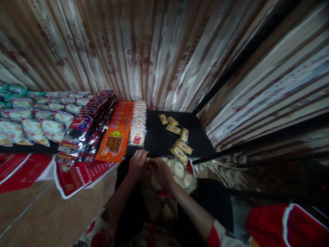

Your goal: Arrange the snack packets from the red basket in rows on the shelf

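My left hand [137,164] and my right hand [160,173] meet just below the front edge of a black shelf [159,140]. Both have their fingers curled over a heap of pale wrapped snack packets [180,171] held in a red basket below. What the fingers grip is hidden in the dim light. On the shelf just above my right hand lie several small yellow-wrapped packets [177,139], scattered loosely. A neat row of white packets [138,123] runs back from my left hand.
Orange snack bags [117,133] and dark red foil bags [84,127] lie in rows to the left, with white and green packets [33,116] beyond. Red plastic baskets [77,175] sit below the shelf on the left, another [277,223] at lower right. Striped foil curtains hang behind.
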Demonstrator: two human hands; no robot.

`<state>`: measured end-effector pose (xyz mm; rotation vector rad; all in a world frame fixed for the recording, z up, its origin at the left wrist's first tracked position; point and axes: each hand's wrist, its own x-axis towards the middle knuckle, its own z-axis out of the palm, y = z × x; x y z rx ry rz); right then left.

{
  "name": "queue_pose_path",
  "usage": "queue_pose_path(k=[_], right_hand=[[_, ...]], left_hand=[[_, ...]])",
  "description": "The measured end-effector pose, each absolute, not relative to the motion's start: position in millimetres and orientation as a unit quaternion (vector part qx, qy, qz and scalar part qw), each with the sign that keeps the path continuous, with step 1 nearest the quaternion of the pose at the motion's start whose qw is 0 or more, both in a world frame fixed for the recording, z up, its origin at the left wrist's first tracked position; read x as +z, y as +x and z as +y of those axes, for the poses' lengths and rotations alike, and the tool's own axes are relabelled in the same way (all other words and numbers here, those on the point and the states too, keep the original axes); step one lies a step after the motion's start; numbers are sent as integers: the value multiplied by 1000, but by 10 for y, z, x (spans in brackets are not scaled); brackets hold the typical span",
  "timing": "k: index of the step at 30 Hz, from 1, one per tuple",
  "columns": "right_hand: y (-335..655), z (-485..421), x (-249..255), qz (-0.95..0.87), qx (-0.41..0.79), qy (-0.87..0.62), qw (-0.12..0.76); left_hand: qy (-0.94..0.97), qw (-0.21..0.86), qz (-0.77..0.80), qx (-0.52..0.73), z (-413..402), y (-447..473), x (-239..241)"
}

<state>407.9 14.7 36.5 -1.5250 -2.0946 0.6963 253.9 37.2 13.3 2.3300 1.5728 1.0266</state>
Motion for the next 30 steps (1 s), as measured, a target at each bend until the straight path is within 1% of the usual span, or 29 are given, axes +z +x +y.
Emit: queue_pose_path(k=[2, 4, 7, 12, 16, 20, 24, 30], right_hand=[[4210, -174, 140, -759, 261, -574, 163], [4286, -405, -31, -761, 242, -587, 136], [4299, -603, -170, -777, 194, -582, 141], [4219, -693, -287, -783, 134, -590, 145], [4241, -694, -362, -775, 138, -600, 143], [4310, -690, -361, -771, 157, -592, 173], [4345, -693, -312, -761, 201, -584, 200], [4369, -698, -150, -728, 279, -569, 263]], left_hand=[[815, 119, 498, 270, 219, 2597, 182], [834, 139, 487, 220, 77, 2667, 228], [837, 169, 492, 167, -104, 2767, 232], [821, 223, 519, 85, -309, 2863, 61], [802, 240, 534, 115, -362, 2863, -46], [761, 259, 581, 130, -328, 2858, -27], [726, 279, 616, 128, -266, 2898, 54], [671, 312, 650, 171, -159, 2987, 204]])
